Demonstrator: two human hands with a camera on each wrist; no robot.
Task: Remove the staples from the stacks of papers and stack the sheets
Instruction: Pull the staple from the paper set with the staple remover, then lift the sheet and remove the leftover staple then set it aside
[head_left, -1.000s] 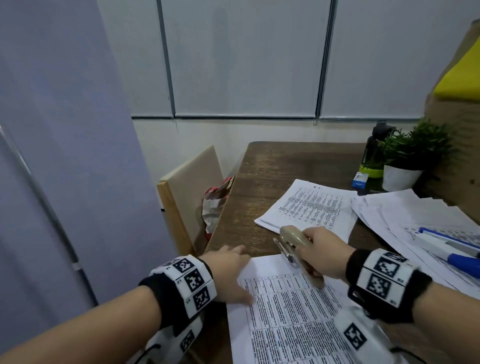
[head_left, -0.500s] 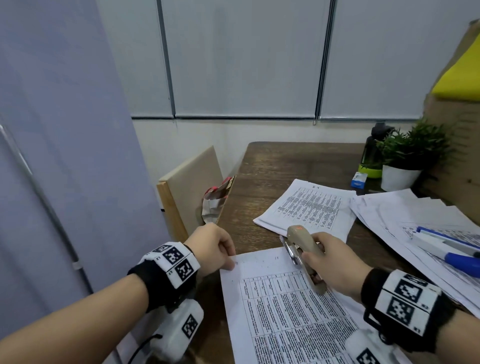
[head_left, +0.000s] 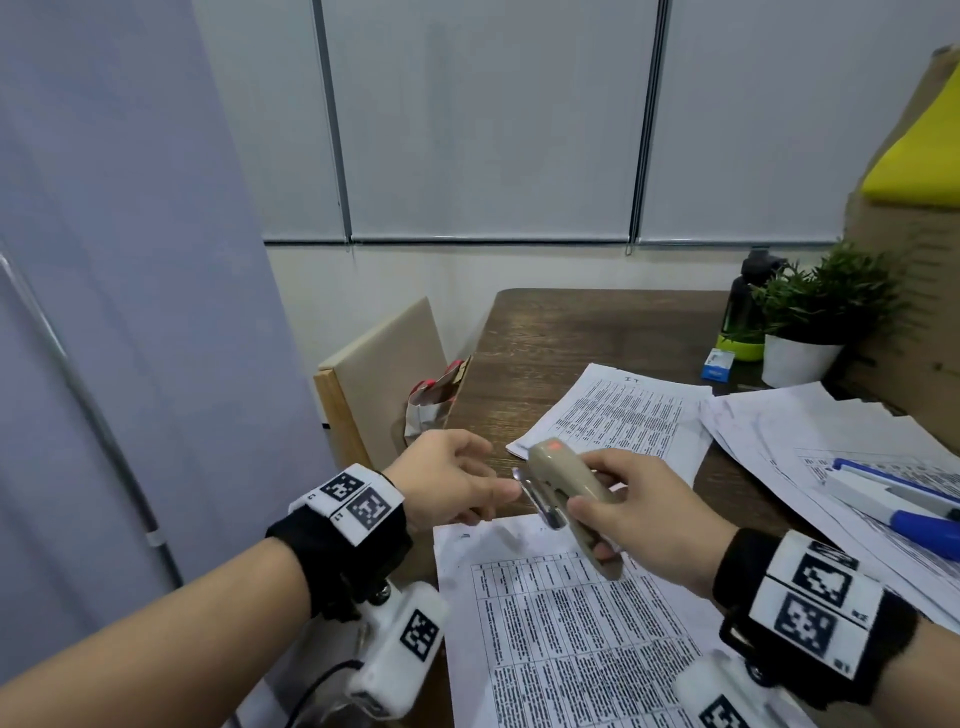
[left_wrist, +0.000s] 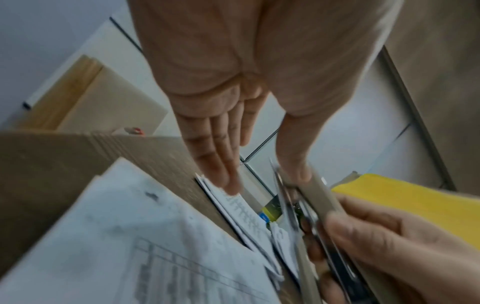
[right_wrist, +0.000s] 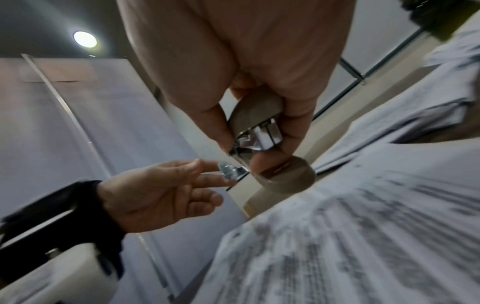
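Your right hand (head_left: 644, 525) grips the beige stapler (head_left: 569, 491), fingers wrapped round its body, metal tip pointing left. It's lifted clear of the surface (head_left: 571, 332), above the top edge of the near sheet (head_left: 561, 634). Your left hand (head_left: 441, 483) is open, fingers straight and relaxed, fingertips at the stapler's metal tip. From the right wrist view the fingertips look to be touching that tip; can't tell if there's a staple on it, too blurred.

Versus half a second ago: the left hand was curled by the sheet's top left corner; it's now opened and moved right to the stapler. The right hand has raised the stapler off the sheet and tilted it toward the left hand. A second ago the left palm was flat on the paper.

Near sheet lies flat on the dark wooden surface, directly under both hands, printed table face up. A second printed stack (head_left: 618, 415) sits behind the stapler, further back. To the right, a loose spread of papers (head_left: 810, 441) with a blue-and-white pen (head_left: 898, 499) on top. Back right corner: potted plant (head_left: 815, 317), dark bottle (head_left: 748, 312) with green base, small blue box (head_left: 718, 364). Left of the surface: a wooden board (head_left: 379, 374) on edge, a crumpled bag (head_left: 434, 400) beside it. White blinds (head_left: 488, 119) behind, grey partition (head_left: 114, 260) on the left.
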